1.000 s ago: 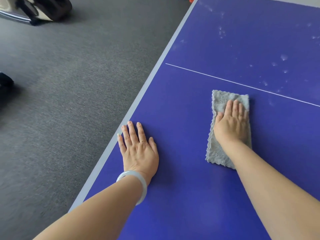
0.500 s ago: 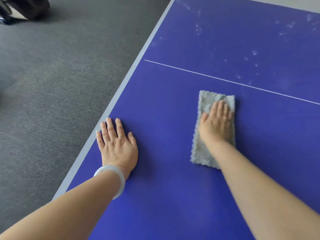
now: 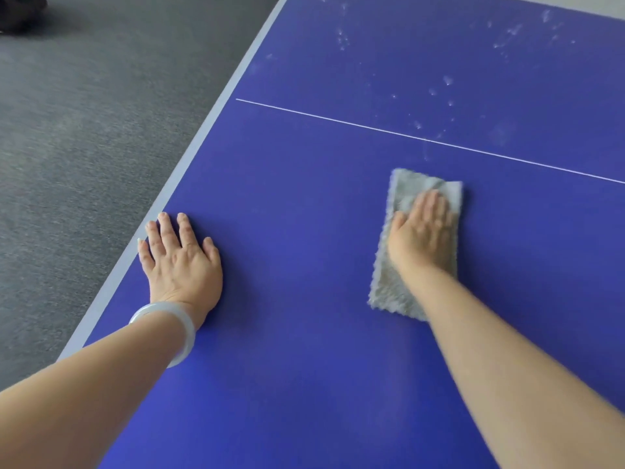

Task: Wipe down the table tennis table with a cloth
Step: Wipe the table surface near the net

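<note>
The blue table tennis table fills the right and centre of the head view, with a thin white line running across it. A folded grey cloth lies flat on the blue surface just short of that line. My right hand presses down on the cloth with straight fingers. My left hand rests flat on the table near its pale left edge, fingers spread, a pale bangle on the wrist. White dusty smudges dot the surface beyond the line.
Grey carpet lies left of the table's edge strip. A dark object shows at the top left corner on the floor.
The view has shifted, so both hands sit further left in the frame. My right hand stays pressed on the cloth and my left hand stays flat by the table edge.
</note>
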Available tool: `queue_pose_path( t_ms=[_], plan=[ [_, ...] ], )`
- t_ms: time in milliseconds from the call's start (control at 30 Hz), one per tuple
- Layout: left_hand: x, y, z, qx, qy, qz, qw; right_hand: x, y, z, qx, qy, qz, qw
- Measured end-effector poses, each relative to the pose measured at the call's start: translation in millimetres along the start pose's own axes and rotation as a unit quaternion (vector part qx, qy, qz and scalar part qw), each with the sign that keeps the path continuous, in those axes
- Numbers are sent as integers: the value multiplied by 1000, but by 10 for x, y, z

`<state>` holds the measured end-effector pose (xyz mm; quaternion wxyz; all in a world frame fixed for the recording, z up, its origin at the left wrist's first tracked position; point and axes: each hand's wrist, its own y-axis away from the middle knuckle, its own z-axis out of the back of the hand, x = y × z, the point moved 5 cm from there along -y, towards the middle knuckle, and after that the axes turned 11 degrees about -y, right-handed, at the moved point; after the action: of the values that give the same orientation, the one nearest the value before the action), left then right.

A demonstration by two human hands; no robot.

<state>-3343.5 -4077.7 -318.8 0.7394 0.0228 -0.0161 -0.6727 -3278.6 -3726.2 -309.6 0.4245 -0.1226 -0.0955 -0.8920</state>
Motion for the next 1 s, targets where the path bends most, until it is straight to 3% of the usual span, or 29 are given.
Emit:
queue_pose_path(
  t_ms=[67, 133, 167, 233, 333, 467, 600, 800, 1000],
  plan=[
    [-6, 6, 11, -1, -3, -4, 1000, 362, 478, -203, 26, -3, 169, 985],
    [1, 2, 6, 3, -7, -9, 1000, 405, 897, -264, 88, 18, 339, 937],
    [-15, 11, -7, 4, -10, -12, 1000, 269, 888, -187, 103, 27, 375, 921],
    [-18, 1, -9, 9, -28, -14, 999, -88, 590, -28, 83, 32, 318, 944],
    [-99, 3, 72, -6, -79, -51, 995, -531, 255, 146, 30, 27, 130, 991],
    [-637, 265, 185, -63, -76, -249, 963, -487, 285, 100, 33, 13, 131, 991],
    [-1549, 641, 81, -55, -31, -330, 942, -559, 281, 162, 53, 5, 166, 985],
    [-2094, 430, -70, -21, -3, -250, 968, -543, 243, 145, 34, 10, 169, 985],
    [-2083, 422, -64, -31, 8, -246, 969, 18, -420, -28, 36, -18, 150, 988]
  ],
)
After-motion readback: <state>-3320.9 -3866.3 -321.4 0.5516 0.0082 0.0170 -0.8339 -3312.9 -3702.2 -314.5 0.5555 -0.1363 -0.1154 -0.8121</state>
